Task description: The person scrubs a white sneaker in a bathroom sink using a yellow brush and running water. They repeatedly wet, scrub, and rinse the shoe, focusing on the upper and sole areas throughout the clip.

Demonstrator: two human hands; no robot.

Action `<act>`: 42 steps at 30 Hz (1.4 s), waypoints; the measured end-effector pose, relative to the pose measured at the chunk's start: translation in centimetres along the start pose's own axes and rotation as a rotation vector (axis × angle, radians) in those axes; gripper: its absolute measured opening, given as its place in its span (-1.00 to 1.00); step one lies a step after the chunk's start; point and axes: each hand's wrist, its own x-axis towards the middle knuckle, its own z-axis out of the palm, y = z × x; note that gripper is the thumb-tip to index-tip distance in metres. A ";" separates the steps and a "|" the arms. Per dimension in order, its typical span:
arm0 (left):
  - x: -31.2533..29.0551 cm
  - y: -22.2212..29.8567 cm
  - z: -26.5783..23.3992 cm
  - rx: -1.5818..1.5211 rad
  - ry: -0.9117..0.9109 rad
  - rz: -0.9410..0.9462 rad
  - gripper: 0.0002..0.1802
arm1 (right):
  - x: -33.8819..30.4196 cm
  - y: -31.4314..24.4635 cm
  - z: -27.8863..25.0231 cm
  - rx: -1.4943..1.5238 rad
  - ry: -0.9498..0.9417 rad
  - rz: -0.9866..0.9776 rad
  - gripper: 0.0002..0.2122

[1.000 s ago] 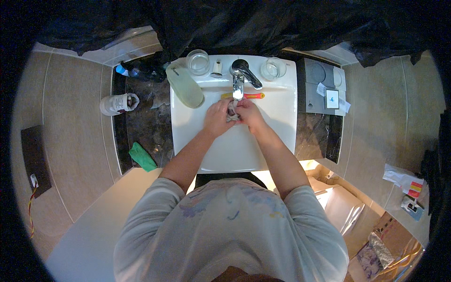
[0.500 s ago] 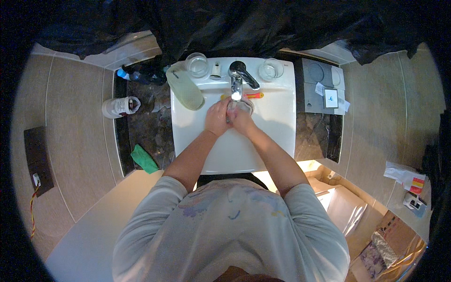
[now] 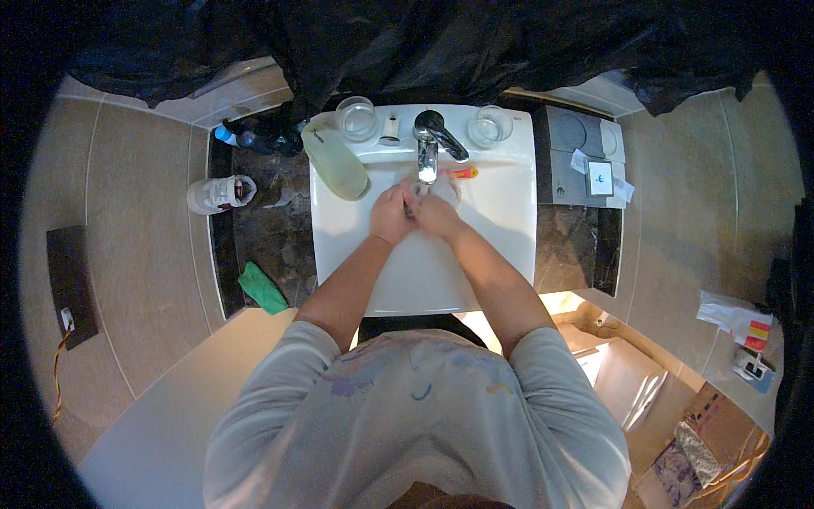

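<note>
Both hands meet low in the white sink (image 3: 424, 280), just below the spout of the chrome tap (image 3: 427, 157). My left hand (image 3: 393, 212) and my right hand (image 3: 436, 217) have their fingers curled together. A whitish, soft-looking thing (image 3: 447, 188) shows at the far side of my right hand; its kind is hidden by the fingers and blur. Beyond it an orange-and-yellow handle (image 3: 466, 173) lies partly covered. A pale shoe insole (image 3: 337, 167) rests against the sink's left slope, apart from my left hand.
Two clear glasses (image 3: 356, 120) stand on the sink's back ledge, one each side of the tap. On the dark left counter are a white shoe (image 3: 219, 196), a green cloth (image 3: 264, 289) and a blue-capped bottle (image 3: 229, 136). A grey box (image 3: 566, 165) occupies the right counter.
My hands have shifted slightly against each other, the right a little nearer me. More of the whitish thing shows beyond the right hand, and less of the orange-and-yellow handle.
</note>
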 end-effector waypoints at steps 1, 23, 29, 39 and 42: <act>0.0 0.2 0.0 0.005 0.022 0.021 -0.31 | -0.1 0.6 0.6 0.091 0.041 0.009 -0.67; 0.3 -1.3 1.9 0.078 0.107 0.080 -0.28 | 0.7 -0.1 2.0 0.051 0.236 0.197 -0.66; 0.4 -1.3 1.8 0.023 0.155 0.066 -0.18 | 0.3 -1.5 0.5 0.069 0.347 0.168 -0.65; 0.7 -1.9 2.7 0.037 0.191 0.098 -0.37 | -0.3 -0.2 0.9 0.022 0.090 0.123 -0.78; 0.5 -1.4 2.5 0.089 0.167 0.096 -0.49 | -0.3 -0.9 0.9 0.000 0.251 0.037 -0.79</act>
